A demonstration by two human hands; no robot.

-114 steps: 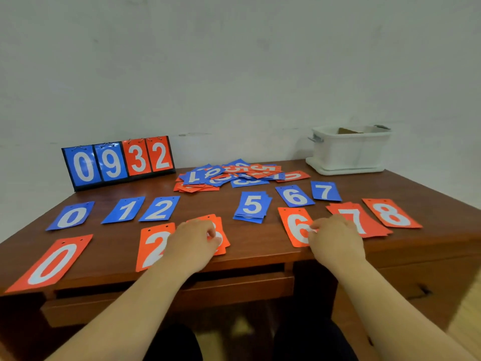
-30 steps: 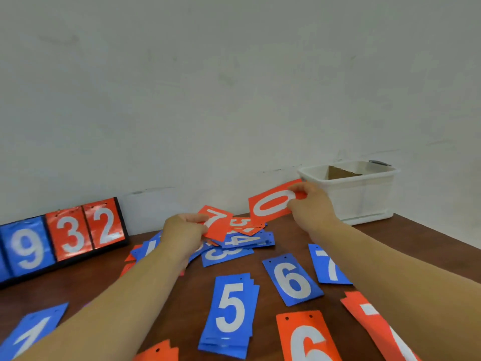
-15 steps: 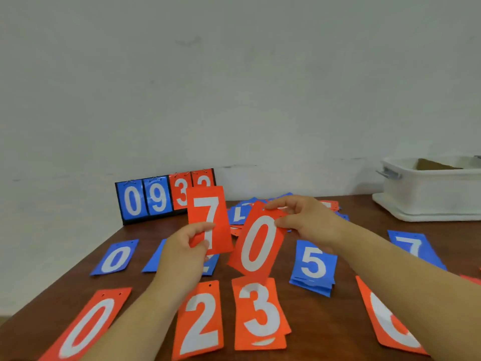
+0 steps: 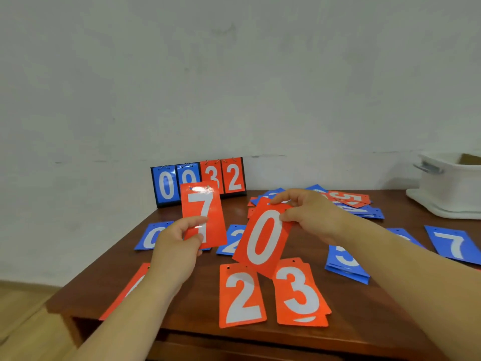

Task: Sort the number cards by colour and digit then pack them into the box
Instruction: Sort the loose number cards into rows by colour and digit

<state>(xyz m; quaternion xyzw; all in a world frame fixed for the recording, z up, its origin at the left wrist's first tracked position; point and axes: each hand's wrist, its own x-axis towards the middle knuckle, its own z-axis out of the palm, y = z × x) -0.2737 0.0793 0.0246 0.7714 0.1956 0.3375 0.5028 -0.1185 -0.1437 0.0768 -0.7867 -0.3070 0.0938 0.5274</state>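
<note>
My left hand pinches a red 7 card by its lower edge and holds it upright above the table. My right hand pinches the top of a red 0 card, which hangs tilted over the table. Below them lie a red 2 card and a small stack of red 3 cards. A red card lies partly hidden under my left arm. Blue cards lie in a row behind: a 0, a 2, a 5 stack, a 7. The white box stands at the far right.
A black flip scoreboard showing 0, 9, 3, 2 stands against the wall at the back. A mixed heap of red and blue cards lies behind my right hand. The wooden table's left corner and front edge are close.
Both hands took red cards from the heap, the 7 and the 0, and brought them toward me. Since half a second ago the view has shifted slightly; the cards are held much the same.
</note>
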